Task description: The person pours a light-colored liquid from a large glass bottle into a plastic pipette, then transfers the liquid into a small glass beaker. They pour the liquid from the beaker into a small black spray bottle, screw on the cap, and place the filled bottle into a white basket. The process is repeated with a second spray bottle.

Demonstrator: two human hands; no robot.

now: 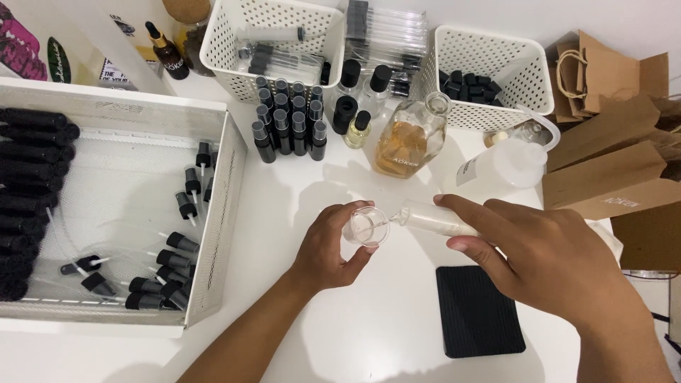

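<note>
My left hand point(328, 245) grips a small clear glass beaker point(367, 227) over the white table point(383, 333). My right hand point(543, 252) holds a slim clear vial point(433, 218) on its side, its mouth tipped against the beaker's rim. The vial looks pale and nearly clear inside. Just behind the hands stands an open glass bottle with amber liquid point(410, 138), and to its right a white squeeze bottle point(514, 159) with a bent spout.
A white tray point(220, 213) at left holds black spray-pump tops and black bottles. Small dark spray vials point(287, 117) stand in rows behind. Two white perforated baskets point(496, 57) sit at the back. Brown paper bags point(610, 167) lie right. A black ribbed mat point(477, 311) lies below my right hand.
</note>
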